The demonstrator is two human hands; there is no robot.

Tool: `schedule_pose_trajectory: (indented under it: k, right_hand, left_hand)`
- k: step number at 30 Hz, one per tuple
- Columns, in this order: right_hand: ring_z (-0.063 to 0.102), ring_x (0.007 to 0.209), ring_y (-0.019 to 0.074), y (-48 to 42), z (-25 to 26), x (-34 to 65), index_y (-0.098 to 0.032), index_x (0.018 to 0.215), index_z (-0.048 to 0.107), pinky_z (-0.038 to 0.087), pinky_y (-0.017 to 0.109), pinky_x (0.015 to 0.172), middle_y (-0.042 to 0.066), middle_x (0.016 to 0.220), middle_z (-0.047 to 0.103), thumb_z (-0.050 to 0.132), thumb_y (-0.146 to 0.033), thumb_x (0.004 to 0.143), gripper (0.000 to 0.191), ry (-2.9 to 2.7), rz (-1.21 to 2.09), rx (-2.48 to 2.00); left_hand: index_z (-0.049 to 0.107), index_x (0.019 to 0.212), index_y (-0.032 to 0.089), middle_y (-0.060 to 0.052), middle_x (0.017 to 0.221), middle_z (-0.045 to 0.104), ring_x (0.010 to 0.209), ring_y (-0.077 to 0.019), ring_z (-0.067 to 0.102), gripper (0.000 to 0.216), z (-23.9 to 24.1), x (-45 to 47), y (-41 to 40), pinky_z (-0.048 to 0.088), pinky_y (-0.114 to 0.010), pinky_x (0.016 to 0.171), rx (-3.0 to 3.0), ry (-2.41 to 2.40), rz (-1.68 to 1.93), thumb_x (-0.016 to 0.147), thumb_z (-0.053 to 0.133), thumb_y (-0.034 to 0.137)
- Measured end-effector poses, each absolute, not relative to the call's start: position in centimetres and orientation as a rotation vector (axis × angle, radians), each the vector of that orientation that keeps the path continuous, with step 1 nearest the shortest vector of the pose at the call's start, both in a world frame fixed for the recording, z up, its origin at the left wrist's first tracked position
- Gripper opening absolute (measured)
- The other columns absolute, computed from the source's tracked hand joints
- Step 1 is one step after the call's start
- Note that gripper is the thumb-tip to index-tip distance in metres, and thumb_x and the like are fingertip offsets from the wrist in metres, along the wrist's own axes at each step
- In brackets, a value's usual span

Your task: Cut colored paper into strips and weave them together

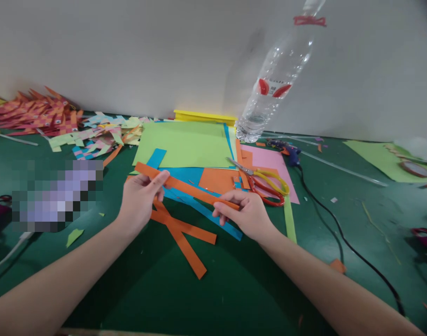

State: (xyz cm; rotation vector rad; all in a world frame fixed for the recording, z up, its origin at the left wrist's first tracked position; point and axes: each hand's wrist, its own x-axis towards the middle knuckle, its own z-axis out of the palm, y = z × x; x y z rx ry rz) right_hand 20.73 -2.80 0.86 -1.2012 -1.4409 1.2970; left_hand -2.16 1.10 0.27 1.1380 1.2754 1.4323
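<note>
An orange paper strip (192,187) is stretched between my two hands above the table. My left hand (140,196) pinches it near its left end, thumb on top. At the other end my right hand (244,210) grips it between thumb and fingers. Below, more orange strips (187,249) lie crossed on the green surface. Blue strips (206,212) run beneath the held strip, partly hidden by it and by my hands. Scissors (269,182) with red and yellow handles rest partly open just beyond my right hand.
Green paper sheets (181,144) lie ahead, near a leaning plastic bottle (269,88). A glue gun (292,153) trails a black cable (334,217) on the right. Woven paper pieces (41,112) are heaped at the back left. A blurred-out device (59,196) with a cord is at left.
</note>
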Motion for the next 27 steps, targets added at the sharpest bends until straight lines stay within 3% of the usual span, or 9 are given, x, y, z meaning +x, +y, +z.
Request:
schedule_pose_trajectory:
  k: [3,7,11,13,17,19,23,27]
  right_hand:
    - [0.06,0.044,0.01,-2.4,0.9,21.1,-0.018,0.071,0.065,0.05,0.025,0.047,0.002,0.065,0.072,0.072,-0.038,0.075,0.022,-1.44,1.3,-1.22]
    - [0.058,0.045,0.0089,-1.8,1.2,21.5,-0.018,0.069,0.064,0.049,0.025,0.048,0.001,0.065,0.071,0.072,-0.038,0.075,0.023,-1.429,1.311,-1.268]
    - [0.053,0.042,0.0066,-1.6,1.4,21.7,-0.018,0.072,0.062,0.044,0.023,0.046,-0.001,0.061,0.067,0.07,-0.036,0.078,0.02,-1.515,1.277,-1.311]
    - [0.051,0.042,0.0061,-1.8,1.4,21.6,-0.019,0.072,0.063,0.043,0.022,0.046,-0.002,0.06,0.066,0.067,-0.036,0.081,0.019,-1.615,1.255,-1.331]
    - [0.052,0.042,0.0067,-2.3,1.2,21.3,-0.019,0.075,0.065,0.043,0.022,0.045,-0.001,0.062,0.067,0.065,-0.035,0.082,0.018,-1.728,1.329,-1.303]
    - [0.053,0.043,0.0072,-2.5,1.0,21.1,-0.019,0.077,0.066,0.043,0.022,0.045,-0.001,0.063,0.068,0.066,-0.034,0.081,0.016,-1.741,1.397,-1.276]
    - [0.056,0.046,0.0077,-2.8,0.9,20.8,-0.019,0.078,0.067,0.046,0.022,0.048,-0.001,0.066,0.069,0.067,-0.033,0.08,0.014,-1.784,1.429,-1.221]
    - [0.059,0.049,0.0089,-2.7,0.8,20.8,-0.02,0.081,0.068,0.048,0.023,0.051,0.0,0.071,0.071,0.065,-0.034,0.082,0.014,-1.816,1.41,-1.222]
  left_hand:
    - [0.048,0.054,0.019,0.006,0.046,0.044,0.042,-0.007,0.041,0.041,0.6,-3.1,2.2,0.036,-0.022,0.044,1.05,1.283,1.593,0.071,0.078,0.041]
    - [0.047,0.062,0.019,0.004,0.058,0.048,0.052,-0.007,0.046,0.037,0.9,-4.4,3.4,0.04,-0.021,0.051,0.951,1.289,1.816,0.075,0.074,0.04]
    - [0.046,0.081,0.021,0.004,0.072,0.047,0.065,-0.0098,0.049,0.017,1.1,-5.1,3.3,0.044,-0.025,0.064,1.513,1.347,2.064,0.093,0.051,0.032]
    - [0.05,0.088,0.021,0.001,0.088,0.053,0.079,-0.013,0.054,0.01,1.2,-4.8,2.5,0.046,-0.03,0.074,1.735,1.333,2.08,0.089,0.056,0.029]
    - [0.057,0.096,0.023,0.0,0.092,0.068,0.087,-0.0185,0.062,0.016,1.1,-3.0,0.0,0.04,-0.04,0.093,2.775,1.11,1.573,0.082,0.061,0.016]
    - [0.057,0.108,0.022,-0.003,0.099,0.071,0.093,-0.0202,0.065,0.022,1.0,-1.9,-0.9,0.039,-0.04,0.097,2.985,0.915,1.243,0.087,0.058,0.016]
    - [0.056,0.118,0.014,-0.009,0.088,0.072,0.078,-0.0219,0.067,0.026,0.4,-0.6,-1.4,0.047,-0.037,0.078,3.009,0.867,0.886,0.1,0.043,0.027]
    - [0.061,0.111,0.018,-0.007,0.084,0.072,0.074,-0.0204,0.066,0.03,-0.3,-0.9,-1.1,0.048,-0.031,0.068,2.895,0.965,0.769,0.102,0.037,0.034]
